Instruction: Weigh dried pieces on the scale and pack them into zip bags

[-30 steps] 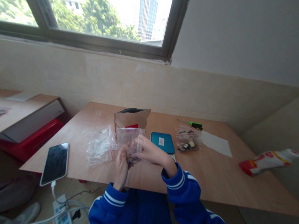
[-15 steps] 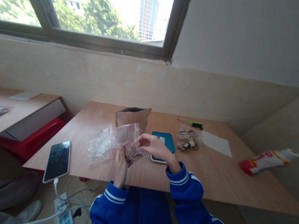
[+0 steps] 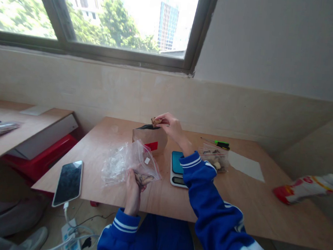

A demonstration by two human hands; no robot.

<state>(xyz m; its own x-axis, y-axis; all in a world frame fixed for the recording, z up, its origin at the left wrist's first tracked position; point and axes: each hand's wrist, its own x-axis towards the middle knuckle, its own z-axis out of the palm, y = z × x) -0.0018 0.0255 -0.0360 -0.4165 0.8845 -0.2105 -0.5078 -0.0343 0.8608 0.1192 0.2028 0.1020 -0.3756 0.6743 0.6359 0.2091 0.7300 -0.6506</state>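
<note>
My left hand [image 3: 134, 186] is closed on the lower part of a clear zip bag [image 3: 147, 160], which has brown dried pieces in its bottom. Held in the fingertips of my right hand [image 3: 172, 126] is a small brown dried piece [image 3: 156, 121]; its exact kind I cannot make out. That hand is just above the mouth of a brown kraft paper pouch [image 3: 138, 136], which stands upright with its dark inside showing and a red label on its front. Right of the pouch lies a kitchen scale [image 3: 178, 163] with a teal top, partly hidden by my right sleeve.
Crumpled clear plastic bags [image 3: 115, 165] lie left of the zip bag. Another filled zip bag [image 3: 217, 159], a green-handled screwdriver [image 3: 222, 144] and white paper [image 3: 246, 166] are at right. A bottle [image 3: 307, 188] is farther right; a phone [image 3: 68, 182] with its cable overhangs the front-left edge.
My right hand has come out of the zip bag and moved up and away to the pouch's mouth, carrying a brown piece. My left hand still holds the bag low.
</note>
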